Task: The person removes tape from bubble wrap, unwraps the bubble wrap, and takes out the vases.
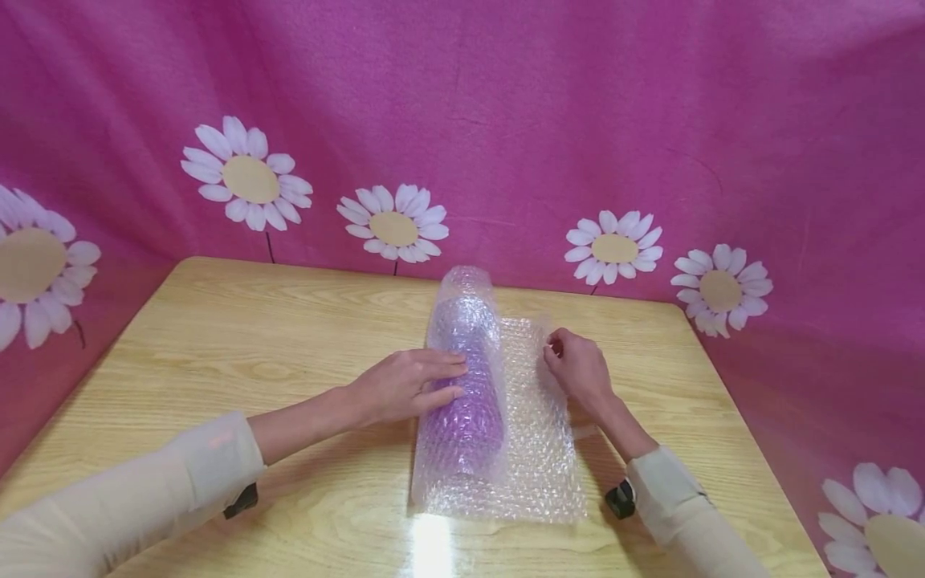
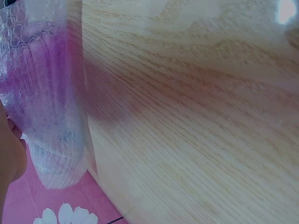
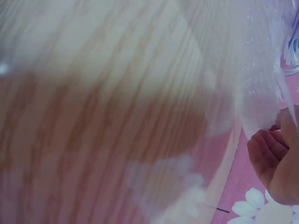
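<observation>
A sheet of clear bubble wrap point(image 1: 538, 425) lies on the table, its left part folded over a long purple object point(image 1: 470, 413). Through the plastic, the left wrist view shows this object with lengthwise ribs point(image 2: 44, 79); its exact kind is blurred by the wrap. My left hand point(image 1: 408, 385) rests on the wrapped object from the left, its fingers extended across it. At the sheet's right edge, toward the far corner, my right hand point(image 1: 580, 369) pinches the bubble wrap with curled fingers, as the right wrist view point(image 3: 275, 163) also shows.
The light wooden table point(image 1: 289, 321) has rounded far corners. Behind it and at both sides hangs a pink cloth point(image 1: 506, 120) printed with white daisies. A small piece of clear tape-like strip point(image 1: 585, 432) shows beside the sheet's right edge.
</observation>
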A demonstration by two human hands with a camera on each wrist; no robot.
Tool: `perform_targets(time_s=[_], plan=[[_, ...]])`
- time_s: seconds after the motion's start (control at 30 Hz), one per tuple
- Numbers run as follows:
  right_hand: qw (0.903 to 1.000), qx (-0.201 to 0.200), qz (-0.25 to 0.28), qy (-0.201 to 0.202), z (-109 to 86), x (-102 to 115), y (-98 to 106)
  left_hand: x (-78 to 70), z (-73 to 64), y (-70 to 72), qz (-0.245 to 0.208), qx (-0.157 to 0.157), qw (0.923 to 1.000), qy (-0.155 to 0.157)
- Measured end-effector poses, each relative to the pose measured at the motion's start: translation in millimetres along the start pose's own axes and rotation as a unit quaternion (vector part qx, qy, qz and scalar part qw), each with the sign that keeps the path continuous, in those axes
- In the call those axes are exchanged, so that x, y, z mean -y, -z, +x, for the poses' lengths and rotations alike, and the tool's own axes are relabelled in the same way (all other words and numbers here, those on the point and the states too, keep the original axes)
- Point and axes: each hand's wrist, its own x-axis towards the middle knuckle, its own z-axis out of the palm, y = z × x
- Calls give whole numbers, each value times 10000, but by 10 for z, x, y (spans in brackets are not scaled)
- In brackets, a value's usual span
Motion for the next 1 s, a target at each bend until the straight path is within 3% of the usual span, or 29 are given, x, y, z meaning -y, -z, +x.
perform_targets(time_s=[0.57, 1.0], plan=[[9934, 616, -332, -903, -63, -135, 13, 18, 1, -9, -8, 64, 10000, 38], [9913, 671, -515, -1008, -65, -230, 14, 16, 8, 3, 1, 67, 10000, 49]])
